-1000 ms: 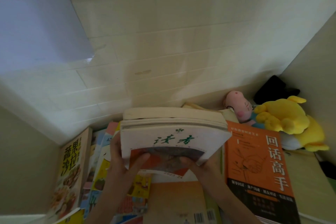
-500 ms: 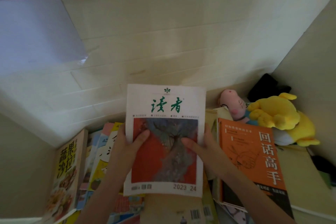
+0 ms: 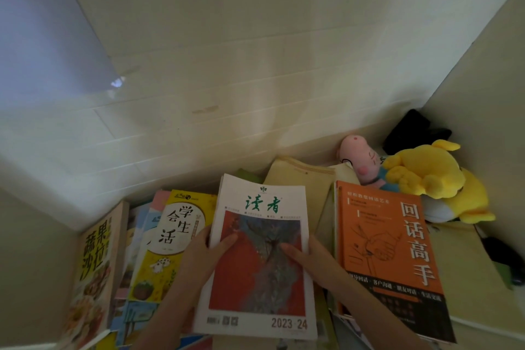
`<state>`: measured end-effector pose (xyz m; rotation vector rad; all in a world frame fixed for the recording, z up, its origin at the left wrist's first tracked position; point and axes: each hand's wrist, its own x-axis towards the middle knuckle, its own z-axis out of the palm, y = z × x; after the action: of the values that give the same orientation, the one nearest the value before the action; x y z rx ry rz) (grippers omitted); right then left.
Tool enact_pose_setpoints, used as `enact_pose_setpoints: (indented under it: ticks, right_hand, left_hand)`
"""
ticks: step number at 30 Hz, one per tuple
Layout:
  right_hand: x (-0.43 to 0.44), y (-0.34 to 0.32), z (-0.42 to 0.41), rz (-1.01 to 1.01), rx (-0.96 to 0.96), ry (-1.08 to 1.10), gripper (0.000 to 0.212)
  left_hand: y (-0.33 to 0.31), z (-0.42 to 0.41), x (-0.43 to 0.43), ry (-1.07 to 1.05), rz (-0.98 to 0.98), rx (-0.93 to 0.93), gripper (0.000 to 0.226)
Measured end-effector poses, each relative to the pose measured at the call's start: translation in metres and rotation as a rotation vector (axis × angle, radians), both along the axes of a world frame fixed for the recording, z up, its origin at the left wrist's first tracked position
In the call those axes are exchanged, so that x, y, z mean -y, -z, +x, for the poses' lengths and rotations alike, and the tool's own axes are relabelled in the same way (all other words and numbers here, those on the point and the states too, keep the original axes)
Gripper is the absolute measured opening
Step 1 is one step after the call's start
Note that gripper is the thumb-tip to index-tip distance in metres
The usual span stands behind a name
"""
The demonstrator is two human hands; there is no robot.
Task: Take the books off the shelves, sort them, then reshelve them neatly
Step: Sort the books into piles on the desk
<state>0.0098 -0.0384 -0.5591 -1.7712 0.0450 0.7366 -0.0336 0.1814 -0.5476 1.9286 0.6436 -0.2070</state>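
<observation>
A stack of white magazines [image 3: 260, 278] with green characters and a red picture on the top cover lies face up in the middle. My left hand [image 3: 203, 260] grips its left edge, thumb on the cover. My right hand [image 3: 311, 260] grips its right edge, thumb across the picture. Left of it lies a yellow and white book [image 3: 173, 239] on a pile of colourful books. An orange book [image 3: 389, 258] lies to the right. A cookbook [image 3: 93, 278] leans at the far left.
A cream book [image 3: 298, 177] lies behind the magazines. A pink plush toy [image 3: 359, 160] and a yellow plush toy [image 3: 434, 179] sit at the back right by a black object [image 3: 412, 129]. White tiled wall [image 3: 227, 65] rises behind; a side panel [image 3: 483, 94] closes the right.
The magazine stack has gone from tilted with its page edges toward me to lying flat and lower, cover up. Both hands kept their hold on its sides.
</observation>
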Motion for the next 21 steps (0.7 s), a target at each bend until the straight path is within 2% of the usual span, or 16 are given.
enact_pose_setpoints:
  ticks: [6,9,12,16,18,21]
  right_hand:
    - [0.003,-0.004,-0.001,0.013,-0.028,-0.018,0.038]
    - [0.007,-0.004,-0.004,0.044,-0.054,-0.027,0.064]
    - [0.007,-0.003,-0.013,0.061,-0.016,-0.028,0.078]
    - [0.007,-0.003,-0.023,0.11,0.04,-0.032,0.094]
    - [0.006,-0.005,-0.025,0.044,0.078,-0.05,0.102]
    - [0.009,-0.001,-0.026,-0.012,0.08,-0.035,0.126]
  left_hand:
    - [-0.014,0.003,-0.009,0.064,0.06,0.039,0.031]
    - [-0.024,0.007,-0.01,0.068,0.056,0.032,0.051]
    - [-0.026,0.002,-0.011,0.057,0.029,0.039,0.07]
    - [-0.022,-0.014,-0.005,0.059,-0.017,0.094,0.063]
    - [-0.021,-0.02,-0.005,0.018,-0.062,0.126,0.063]
    - [-0.018,-0.023,-0.009,0.001,-0.076,0.108,0.063]
